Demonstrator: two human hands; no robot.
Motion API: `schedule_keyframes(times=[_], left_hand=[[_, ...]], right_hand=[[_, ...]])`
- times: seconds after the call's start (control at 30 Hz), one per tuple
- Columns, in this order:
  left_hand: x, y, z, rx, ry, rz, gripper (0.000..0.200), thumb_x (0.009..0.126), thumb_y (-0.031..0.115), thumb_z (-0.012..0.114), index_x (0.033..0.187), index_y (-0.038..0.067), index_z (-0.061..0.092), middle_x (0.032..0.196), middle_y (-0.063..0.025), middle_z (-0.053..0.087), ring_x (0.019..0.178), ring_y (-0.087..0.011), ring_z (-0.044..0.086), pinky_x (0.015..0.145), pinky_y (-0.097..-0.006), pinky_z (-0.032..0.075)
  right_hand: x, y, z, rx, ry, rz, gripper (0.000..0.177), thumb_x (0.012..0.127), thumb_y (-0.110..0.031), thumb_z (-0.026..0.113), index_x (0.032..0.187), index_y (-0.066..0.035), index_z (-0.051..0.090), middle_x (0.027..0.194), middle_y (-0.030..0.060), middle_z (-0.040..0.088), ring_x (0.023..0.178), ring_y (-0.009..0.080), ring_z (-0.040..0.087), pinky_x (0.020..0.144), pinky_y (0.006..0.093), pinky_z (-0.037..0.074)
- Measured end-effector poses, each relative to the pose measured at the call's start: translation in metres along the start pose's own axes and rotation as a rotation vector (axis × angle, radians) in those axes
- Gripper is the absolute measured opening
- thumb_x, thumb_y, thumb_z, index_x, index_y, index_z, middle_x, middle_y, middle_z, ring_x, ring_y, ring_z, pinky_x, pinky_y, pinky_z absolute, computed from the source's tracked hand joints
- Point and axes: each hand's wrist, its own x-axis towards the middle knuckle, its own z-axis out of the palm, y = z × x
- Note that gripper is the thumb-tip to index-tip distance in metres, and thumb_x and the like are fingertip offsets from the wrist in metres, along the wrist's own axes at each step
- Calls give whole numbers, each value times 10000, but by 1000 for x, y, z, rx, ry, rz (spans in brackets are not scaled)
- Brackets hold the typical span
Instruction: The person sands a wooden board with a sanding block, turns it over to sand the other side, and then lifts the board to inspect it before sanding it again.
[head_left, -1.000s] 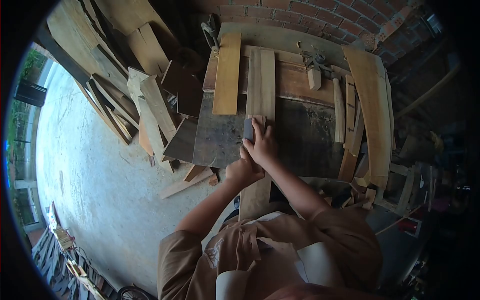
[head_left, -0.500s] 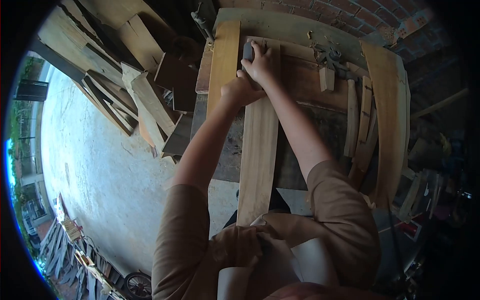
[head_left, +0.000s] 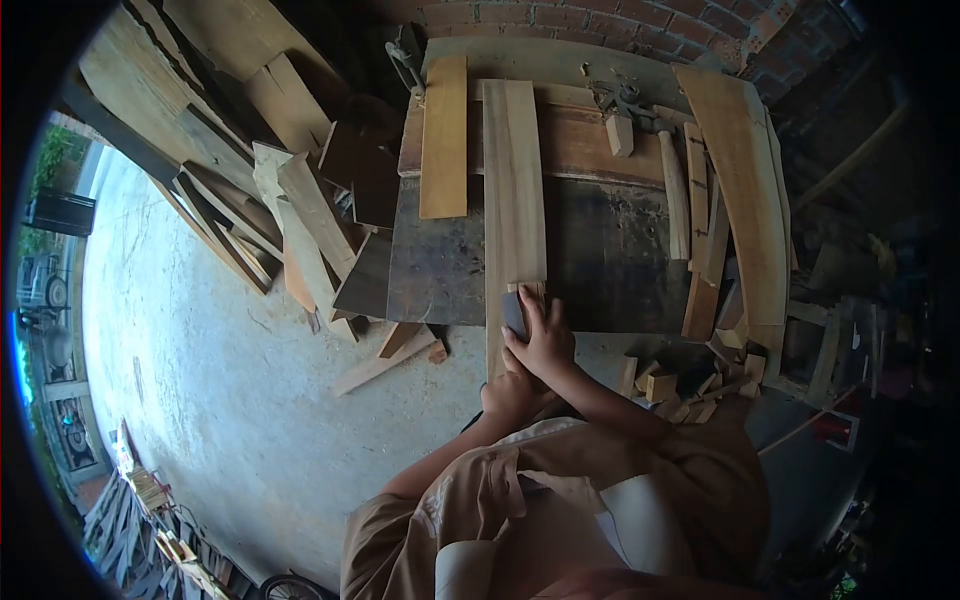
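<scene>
A long pale wooden board [head_left: 514,190] lies lengthwise over the workbench [head_left: 610,260], its near end reaching past the bench edge toward my body. On the board's near part rests a sanding block [head_left: 515,314], a small wooden block with a dark grey sheet on it. My right hand [head_left: 545,345] grips the block, fingers bent over its top. Close behind it, my left hand [head_left: 512,396] is closed at the block's near end, partly covered by the right hand. A shorter yellowish board [head_left: 444,140] lies to the left on the bench.
A metal clamp-like tool [head_left: 628,95], a mallet handle [head_left: 674,195] and a wide plank [head_left: 735,170] lie on the bench's right side. Offcuts [head_left: 690,390] are heaped on the floor at right. Leaning boards [head_left: 310,200] stand at left. A brick wall [head_left: 600,20] is behind.
Both hands have drawn the sanding block from the board's far end back to its near end, close to my body. The arms are now bent, and the view has shifted slightly.
</scene>
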Motion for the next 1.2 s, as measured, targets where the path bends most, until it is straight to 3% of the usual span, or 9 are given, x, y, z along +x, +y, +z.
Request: schedule_keyframes(times=[0.23,0.27,0.47,0.6,0.77,0.87,0.97,1.1,1.2], left_hand=[[96,21,-74,74,164,117,1121,617,665,583,1222,-201,205,652,-129,626,537,-251,634,441,-348,498],[114,27,-90,72,228,117,992,600,688,603,1076,-136,325,645,-146,614,576,-287,637,470,-383,502],[239,57,-199,98,273,157,973,588,707,595,1052,-125,396,805,-202,632,756,-311,647,620,-403,517],[282,69,-234,156,311,130,915,611,700,565,1048,-88,406,883,-198,632,837,-296,639,668,-387,510],[247,59,-197,104,307,106,923,625,704,545,1069,-90,388,863,-200,635,812,-300,644,661,-393,508],[185,42,-152,87,243,113,925,631,691,558,1068,-102,365,822,-196,636,761,-308,649,624,-394,514],[102,27,-97,41,176,67,928,631,668,585,1076,-108,336,758,-193,633,669,-312,650,542,-396,517],[14,1,-27,24,85,51,1030,621,648,603,1170,-151,255,645,-126,629,581,-270,645,485,-367,508],[-4,-1,-13,-22,39,26,1031,611,667,601,1152,-148,274,683,-177,627,613,-294,645,495,-380,513]], right_hand=[[121,2,-4,27,-20,85,684,698,-361,670,1297,-252,360,1042,197,416,842,375,548,669,450,483],[147,2,-4,13,-17,111,685,705,-378,660,1303,-255,350,1052,202,416,854,383,547,679,453,483],[318,6,0,-3,16,162,694,729,-454,618,1325,-281,310,1212,270,385,1020,415,511,821,456,455],[380,5,-2,12,-15,172,707,739,-469,604,1340,-270,289,1220,282,384,1064,413,488,865,447,433],[330,8,5,-36,-4,153,705,743,-463,595,1340,-246,289,1227,290,379,1060,417,488,856,451,438],[248,8,11,-85,44,109,694,733,-436,612,1327,-243,310,1186,286,391,1015,417,510,809,454,463],[144,4,6,-28,10,45,681,712,-408,640,1303,-239,345,1013,209,420,802,380,561,659,451,491],[21,1,6,-58,26,21,710,703,-404,653,1316,-235,338,977,189,414,804,361,540,631,436,482],[-2,-2,0,-44,-12,6,716,704,-400,653,1322,-239,330,984,192,415,810,365,540,634,441,483]])
